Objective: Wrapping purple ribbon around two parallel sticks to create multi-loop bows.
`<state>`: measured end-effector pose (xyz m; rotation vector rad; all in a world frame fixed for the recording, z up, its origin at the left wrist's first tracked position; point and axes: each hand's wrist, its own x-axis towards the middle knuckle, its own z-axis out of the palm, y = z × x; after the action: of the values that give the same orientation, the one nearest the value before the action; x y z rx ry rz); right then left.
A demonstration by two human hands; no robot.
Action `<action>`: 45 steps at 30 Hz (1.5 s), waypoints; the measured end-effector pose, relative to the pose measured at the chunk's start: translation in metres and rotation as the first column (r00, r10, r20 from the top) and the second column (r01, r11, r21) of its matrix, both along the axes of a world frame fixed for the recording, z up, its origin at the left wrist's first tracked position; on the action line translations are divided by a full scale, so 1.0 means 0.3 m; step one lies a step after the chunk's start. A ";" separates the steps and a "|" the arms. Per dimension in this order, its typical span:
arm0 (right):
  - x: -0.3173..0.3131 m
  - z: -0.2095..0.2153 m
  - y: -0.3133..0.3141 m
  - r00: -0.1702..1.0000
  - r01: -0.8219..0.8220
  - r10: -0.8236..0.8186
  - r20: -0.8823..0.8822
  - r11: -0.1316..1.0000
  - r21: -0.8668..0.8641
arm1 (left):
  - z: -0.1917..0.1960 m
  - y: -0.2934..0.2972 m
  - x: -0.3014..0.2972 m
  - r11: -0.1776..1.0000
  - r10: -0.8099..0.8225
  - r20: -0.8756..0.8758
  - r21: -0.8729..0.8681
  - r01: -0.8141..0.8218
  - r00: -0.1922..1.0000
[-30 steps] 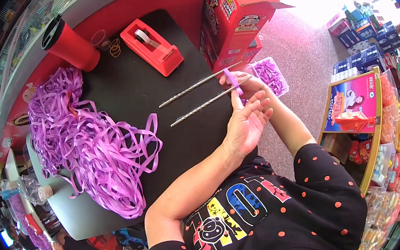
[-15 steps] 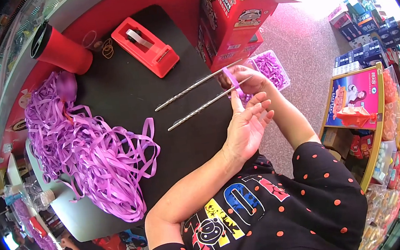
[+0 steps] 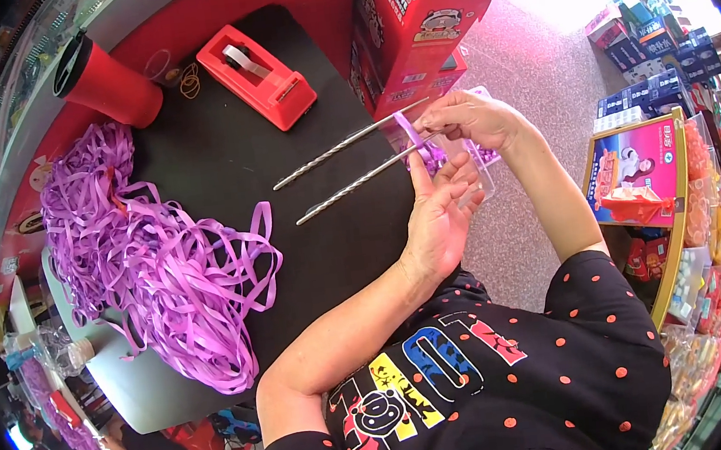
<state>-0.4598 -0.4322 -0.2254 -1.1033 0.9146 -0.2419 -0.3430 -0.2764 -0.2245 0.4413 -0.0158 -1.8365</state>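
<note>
Two slim metal rods with spiral shafts (image 3: 332, 159) extend side by side above the black tabletop; how they are supported cannot be told. Near their right ends, a strip of purple ribbon (image 3: 406, 127) loops around them. My right hand (image 3: 477, 118) pinches at the ribbon beside the rod ends, its fingertips closed. Below it, my left hand (image 3: 441, 221) is palm up, its index finger stretched to the ribbon and lower rod, the other fingers loosely apart. A large tangled heap of purple ribbon (image 3: 173, 280) lies at the left of the table.
On the table (image 3: 222, 165) stand a red tape dispenser (image 3: 261, 77) and a red tumbler (image 3: 113, 84), with rubber bands (image 3: 191, 83) between them. Behind my right hand is a clear tub (image 3: 486, 178) of purple pieces. A red carton (image 3: 418, 21) stands at the far edge.
My right hand has shifted slightly up and right and turned, now pinching at the ribbon and covering much of the tub. My left hand stays nearly in place under the rods.
</note>
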 end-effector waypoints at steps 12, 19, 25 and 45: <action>0.004 0.047 0.005 0.987 -0.094 0.050 -0.151 0.948 -0.305 | -0.014 -0.006 0.002 0.999 0.011 -0.108 -0.040 -0.015 0.994; 0.013 -0.086 -0.019 0.998 -0.028 0.021 0.064 0.994 0.104 | -0.003 -0.007 0.003 1.000 0.012 -0.066 0.007 -0.011 0.998; 0.040 -0.209 -0.049 0.920 -0.209 0.052 0.390 0.905 0.371 | -0.001 -0.008 0.012 1.000 0.019 -0.092 -0.017 -0.020 0.996; 0.043 0.159 0.034 0.889 -0.285 -0.068 -0.453 0.693 -0.662 | -0.006 -0.011 0.013 1.000 0.006 -0.145 0.007 -0.005 0.989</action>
<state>-0.4468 -0.4219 -0.1777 -2.0131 1.1975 -0.2546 -0.3390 -0.2796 -0.2261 0.3110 0.0903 -1.8598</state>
